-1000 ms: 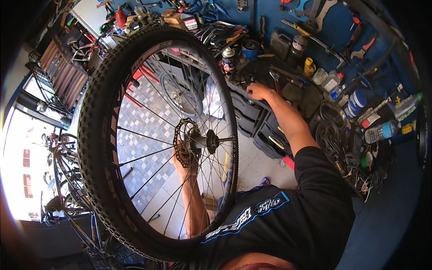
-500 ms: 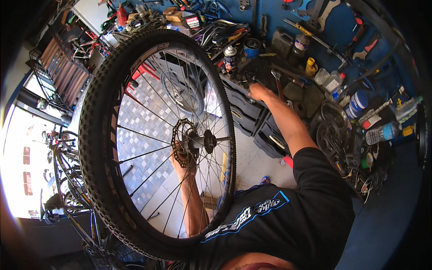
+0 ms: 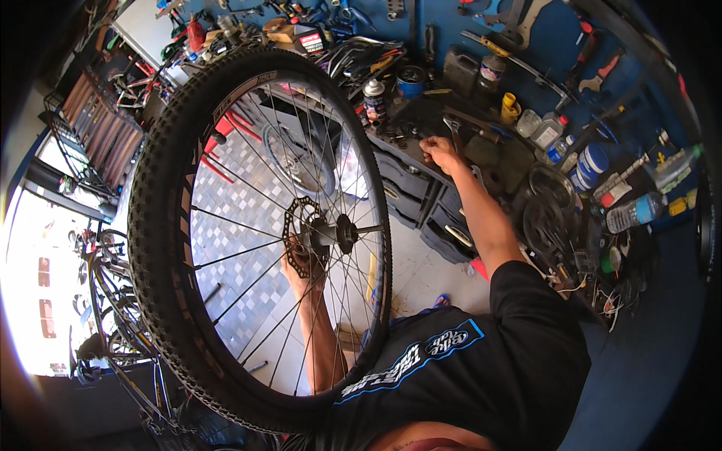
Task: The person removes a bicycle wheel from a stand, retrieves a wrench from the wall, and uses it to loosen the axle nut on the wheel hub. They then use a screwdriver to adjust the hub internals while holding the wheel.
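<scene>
Wheel (image 3: 259, 240) held at its hub by left hand (image 3: 301, 263); right hand (image 3: 440, 152) on workbench (image 3: 489, 161).

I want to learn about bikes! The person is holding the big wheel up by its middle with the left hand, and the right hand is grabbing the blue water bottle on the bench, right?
Not quite. The head view shows the right hand on a metal wrench on the workbench, not a bottle. The left hand does hold the wheel by its hub.
</scene>
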`<state>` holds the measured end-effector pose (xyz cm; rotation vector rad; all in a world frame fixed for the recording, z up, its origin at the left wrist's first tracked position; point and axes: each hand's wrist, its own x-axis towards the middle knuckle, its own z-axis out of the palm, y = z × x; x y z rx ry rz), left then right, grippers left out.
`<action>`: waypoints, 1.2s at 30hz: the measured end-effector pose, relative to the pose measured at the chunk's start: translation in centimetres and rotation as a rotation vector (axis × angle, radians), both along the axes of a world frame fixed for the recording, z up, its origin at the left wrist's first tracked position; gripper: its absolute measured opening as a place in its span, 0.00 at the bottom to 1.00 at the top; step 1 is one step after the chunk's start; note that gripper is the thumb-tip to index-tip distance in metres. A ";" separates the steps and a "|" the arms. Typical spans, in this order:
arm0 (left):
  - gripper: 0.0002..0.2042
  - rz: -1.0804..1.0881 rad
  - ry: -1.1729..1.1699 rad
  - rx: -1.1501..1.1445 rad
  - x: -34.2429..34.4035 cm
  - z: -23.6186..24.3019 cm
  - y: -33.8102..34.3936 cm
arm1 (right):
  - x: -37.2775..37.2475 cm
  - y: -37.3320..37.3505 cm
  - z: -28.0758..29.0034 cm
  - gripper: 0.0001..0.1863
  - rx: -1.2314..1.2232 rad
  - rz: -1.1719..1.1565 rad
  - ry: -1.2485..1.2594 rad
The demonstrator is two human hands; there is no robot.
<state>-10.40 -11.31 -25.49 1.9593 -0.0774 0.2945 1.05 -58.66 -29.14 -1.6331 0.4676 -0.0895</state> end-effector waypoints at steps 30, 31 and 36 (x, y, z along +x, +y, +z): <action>0.12 -0.562 0.420 -0.988 4.5 7.3 -20.7 | -26.2 -2.9 6.6 0.08 0.645 -0.327 -0.402; 0.12 -0.563 0.436 -1.005 4.8 7.2 -20.5 | -25.9 -2.2 6.7 0.09 0.654 -0.305 -0.411; 0.12 -0.582 0.488 -1.057 5.4 6.6 -19.7 | -24.6 0.2 8.6 0.09 0.712 -0.231 -0.449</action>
